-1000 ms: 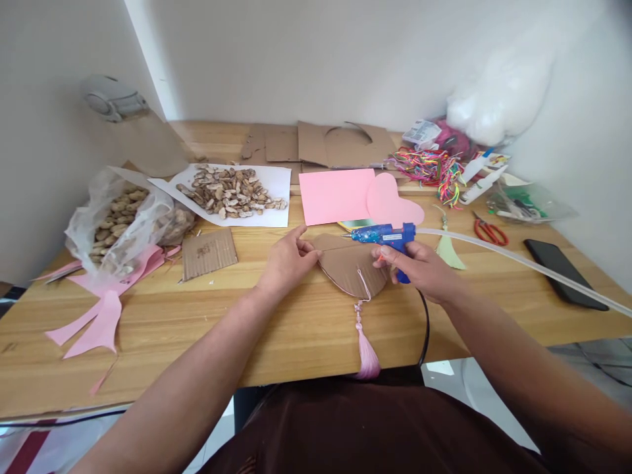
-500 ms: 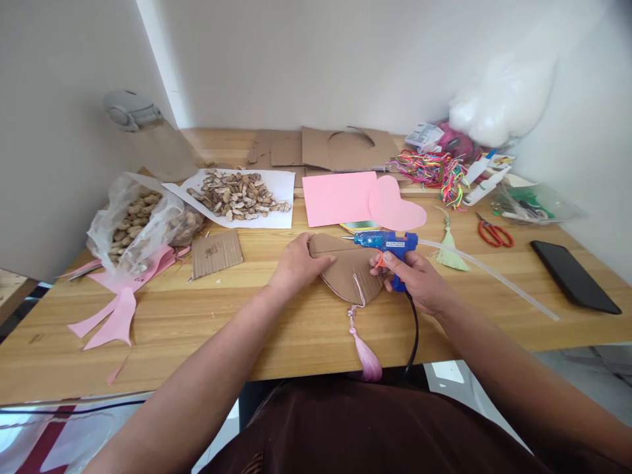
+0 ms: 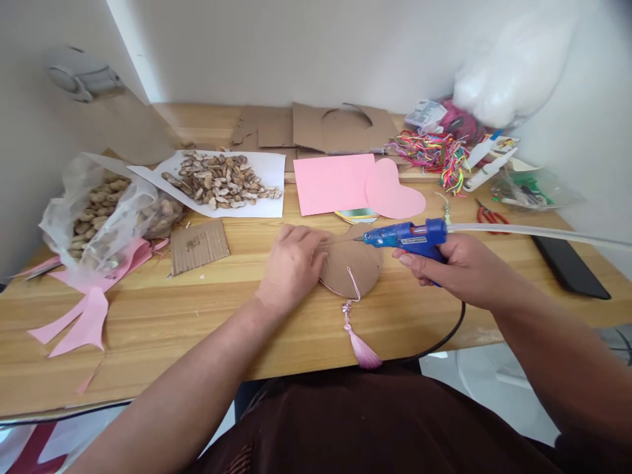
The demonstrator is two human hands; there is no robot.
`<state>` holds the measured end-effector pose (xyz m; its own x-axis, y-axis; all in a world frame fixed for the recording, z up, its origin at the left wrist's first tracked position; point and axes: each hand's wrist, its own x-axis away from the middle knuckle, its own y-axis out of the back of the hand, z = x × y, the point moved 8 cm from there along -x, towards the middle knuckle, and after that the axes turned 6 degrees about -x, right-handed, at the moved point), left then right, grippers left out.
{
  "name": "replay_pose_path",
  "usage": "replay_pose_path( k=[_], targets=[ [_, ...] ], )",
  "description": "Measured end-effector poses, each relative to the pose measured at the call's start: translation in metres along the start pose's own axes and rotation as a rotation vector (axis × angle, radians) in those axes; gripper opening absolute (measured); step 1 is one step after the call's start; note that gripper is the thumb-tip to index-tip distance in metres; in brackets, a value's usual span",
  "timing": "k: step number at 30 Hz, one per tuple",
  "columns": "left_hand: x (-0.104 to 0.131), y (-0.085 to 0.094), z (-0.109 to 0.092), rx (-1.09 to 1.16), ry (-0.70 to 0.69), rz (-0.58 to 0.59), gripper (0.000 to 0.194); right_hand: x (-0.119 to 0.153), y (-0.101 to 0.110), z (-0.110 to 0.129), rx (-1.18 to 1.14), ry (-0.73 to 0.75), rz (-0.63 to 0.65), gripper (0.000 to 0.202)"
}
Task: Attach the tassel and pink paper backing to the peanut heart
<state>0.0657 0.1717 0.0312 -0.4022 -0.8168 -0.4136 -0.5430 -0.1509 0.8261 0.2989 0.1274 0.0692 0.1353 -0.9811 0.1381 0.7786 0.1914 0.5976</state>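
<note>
The blue glue gun [image 3: 395,236] is in my right hand [image 3: 459,271], above the cardboard cutout [image 3: 366,275], its long axis running almost level from right to left and its nozzle pointing left towards my other hand. My right fingers are wrapped round its handle. My left hand [image 3: 289,268] lies over the left part of the cutout, fingers curled; I can't tell whether it pinches the card or only steadies it. A pink tassel [image 3: 363,349] hangs towards me, its loop lying on the cutout. Beyond are a pink sheet [image 3: 330,186] and a pink paper heart [image 3: 395,194], overlapping a yellow-rimmed disc [image 3: 358,214]. The glue stick [image 3: 523,229] juts from the gun's back, crossing in front of the red-handled pliers [image 3: 490,216] and the phone [image 3: 573,273], and runs out of view at the right. A black cord [image 3: 458,328] curves down to the table edge. The gun and my right hand hide most of a beaded hanging [image 3: 447,210], and I can't make out whether the nozzle touches the card.
</note>
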Motion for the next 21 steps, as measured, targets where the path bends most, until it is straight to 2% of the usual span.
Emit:
replay_pose_path(
  k=[2, 4, 12, 21],
  targets=[
    [0.001, -0.004, -0.004, 0.025, -0.075, 0.057, 0.014, 0.001, -0.004, 0.003, 0.09, 0.009, 0.044, 0.041],
    [0.002, -0.006, -0.004, 0.035, -0.099, 0.098, 0.011, 0.001, -0.009, 0.006, 0.155, 0.017, 0.077, 0.042],
    [0.003, -0.01, -0.005, -0.021, -0.099, 0.236, 0.025, -0.004, -0.018, 0.013, 0.292, 0.057, 0.15, 0.043],
    [0.003, -0.012, -0.004, -0.014, -0.065, 0.267, 0.025, -0.006, -0.017, 0.028, 0.379, 0.123, 0.241, 0.041]
  ],
)
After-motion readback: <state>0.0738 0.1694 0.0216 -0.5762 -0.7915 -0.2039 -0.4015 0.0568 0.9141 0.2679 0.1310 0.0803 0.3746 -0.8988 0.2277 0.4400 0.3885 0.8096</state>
